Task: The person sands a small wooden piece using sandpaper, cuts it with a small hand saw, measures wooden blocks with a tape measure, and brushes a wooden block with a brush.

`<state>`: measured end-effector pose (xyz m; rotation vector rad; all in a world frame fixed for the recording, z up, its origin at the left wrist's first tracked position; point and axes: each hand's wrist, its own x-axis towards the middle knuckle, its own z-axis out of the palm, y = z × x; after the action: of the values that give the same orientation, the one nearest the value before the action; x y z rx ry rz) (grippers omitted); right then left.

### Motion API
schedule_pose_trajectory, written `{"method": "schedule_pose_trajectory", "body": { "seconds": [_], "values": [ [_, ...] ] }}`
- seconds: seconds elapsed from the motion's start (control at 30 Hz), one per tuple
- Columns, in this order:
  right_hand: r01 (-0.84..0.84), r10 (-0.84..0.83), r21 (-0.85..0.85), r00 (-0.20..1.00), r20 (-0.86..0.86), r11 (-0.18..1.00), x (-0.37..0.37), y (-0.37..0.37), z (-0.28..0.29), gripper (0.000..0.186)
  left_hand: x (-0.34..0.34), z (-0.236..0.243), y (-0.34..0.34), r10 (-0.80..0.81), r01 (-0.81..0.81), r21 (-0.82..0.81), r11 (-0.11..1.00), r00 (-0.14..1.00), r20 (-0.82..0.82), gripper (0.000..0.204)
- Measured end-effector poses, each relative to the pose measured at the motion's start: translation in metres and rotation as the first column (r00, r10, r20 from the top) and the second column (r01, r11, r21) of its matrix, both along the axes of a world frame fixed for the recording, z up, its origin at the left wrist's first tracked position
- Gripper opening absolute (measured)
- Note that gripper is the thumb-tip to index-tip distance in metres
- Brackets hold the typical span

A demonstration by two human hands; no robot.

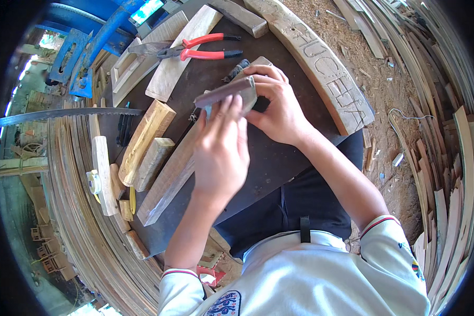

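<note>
Both hands are up over the dark worktable [279, 163] now, working a small wooden block [231, 90]. The right hand [279, 105] wraps its far end, fingers curled tight around it, while the left hand [221, 150] lies flat-fingered along the near face, pressing rather than pinching. It looks like a rubbing or smoothing step, mid-stroke. The next pass calls for a steady clamp from the right and even pressure from the left. Red-handled pliers [203, 47] lie well apart, and a long plank [168, 179] rests just beside the left wrist.
</note>
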<state>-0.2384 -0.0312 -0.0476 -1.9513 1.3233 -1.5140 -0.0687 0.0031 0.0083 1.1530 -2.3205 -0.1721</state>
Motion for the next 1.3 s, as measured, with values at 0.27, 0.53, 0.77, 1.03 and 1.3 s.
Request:
{"method": "schedule_pose_trajectory", "body": {
  "seconds": [0.27,0.53,0.77,1.03,1.3],
  "values": [
    [-0.009,0.010,-0.015,1.000,0.023,1.000,0.001,0.001,-0.002,0.028,-0.003,-0.007,-0.002,0.004,-0.002,-0.060,0.998,1.000,0.022,0.037],
    [-0.037,0.037,0.008,0.999,0.018,0.999,0.000,0.000,-0.001,0.020,0.001,-0.004,-0.010,0.029,-0.027,-0.047,0.999,0.998,0.047,0.038],
    [-0.049,0.050,-0.026,0.998,0.033,0.998,0.003,-0.002,0.001,0.022,0.014,-0.005,-0.026,0.133,-0.133,0.015,0.991,0.991,-0.027,0.036],
    [-0.062,0.061,-0.021,0.998,-0.032,0.998,0.001,-0.002,0.000,0.028,0.023,0.000,-0.019,0.210,-0.184,0.205,0.961,0.971,-0.115,0.032],
    [-0.031,0.031,-0.056,0.999,0.003,0.998,0.000,-0.004,0.001,0.028,0.030,-0.010,-0.011,0.053,-0.062,-0.086,0.994,0.994,-0.098,0.035]
  ]
}}
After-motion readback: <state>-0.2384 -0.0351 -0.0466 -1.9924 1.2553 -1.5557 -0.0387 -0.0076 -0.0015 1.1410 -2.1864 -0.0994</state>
